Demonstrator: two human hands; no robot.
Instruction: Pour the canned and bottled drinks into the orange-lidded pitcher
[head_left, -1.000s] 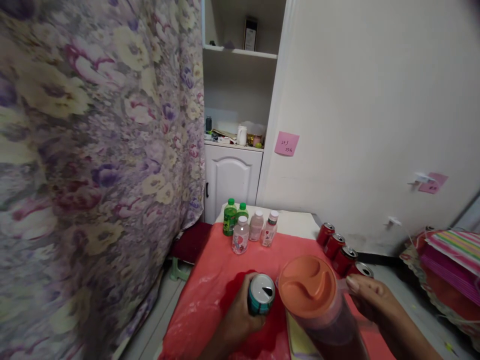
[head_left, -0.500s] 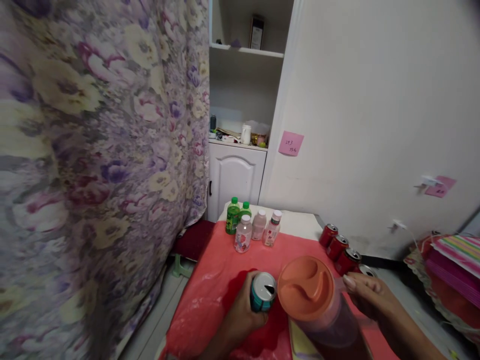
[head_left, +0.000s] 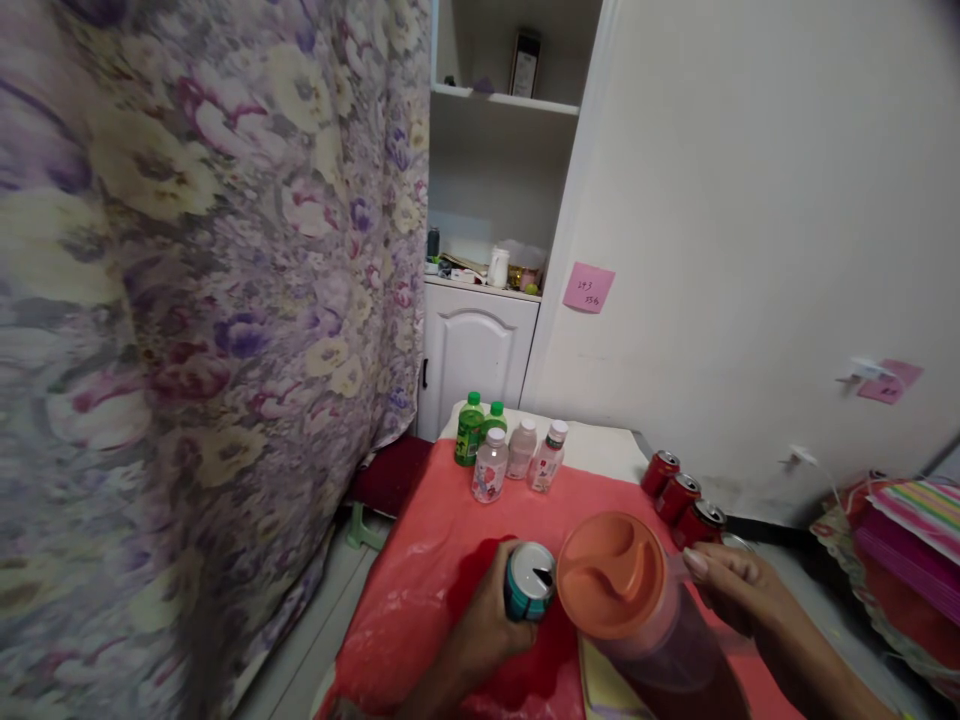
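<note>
My left hand (head_left: 487, 630) is wrapped round an opened teal drink can (head_left: 529, 594), held upright over the red tablecloth (head_left: 427, 560). My right hand (head_left: 739, 590) grips the handle side of a clear pitcher with an orange lid (head_left: 611, 573), which holds dark liquid. The can sits just left of the pitcher's lid, almost touching it.
Green and pale pink small bottles (head_left: 491, 455) stand at the table's far end. Three red cans (head_left: 679, 495) line the right edge by the white wall. A floral curtain (head_left: 187, 300) hangs close on the left. A white cupboard (head_left: 472, 345) stands behind. Striped bedding (head_left: 915, 520) lies right.
The view has drifted slightly left and down; both hands, the can and the pitcher keep the same grip and nearly the same place.
</note>
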